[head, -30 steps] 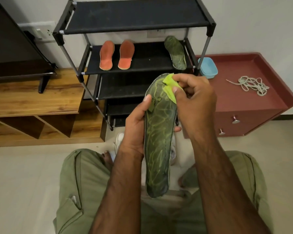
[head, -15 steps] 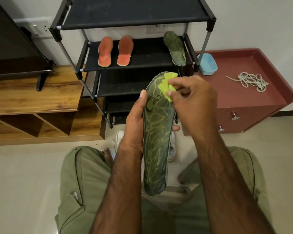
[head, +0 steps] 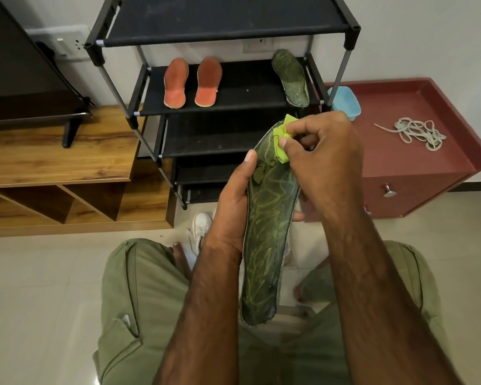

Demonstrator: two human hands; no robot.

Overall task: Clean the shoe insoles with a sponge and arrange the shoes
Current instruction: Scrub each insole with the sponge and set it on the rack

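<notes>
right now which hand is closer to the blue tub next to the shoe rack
Right. The right hand, pinching the green sponge, is just below the blue tub in the picture; the left hand grips the green insole lower and farther left.

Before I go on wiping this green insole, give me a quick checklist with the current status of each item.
1. Grip: the left hand holds the held insole at mid length: ok.
2. Contact: the right hand pinches the sponge against the insole's toe end: ok.
3. Heel end wiped clean: cannot tell.
4. Bare space on the shelf between the orange insoles and the second green insole: ok.
5. Shoes arranged: not ok, a white shoe lies on the floor by the rack.
</notes>
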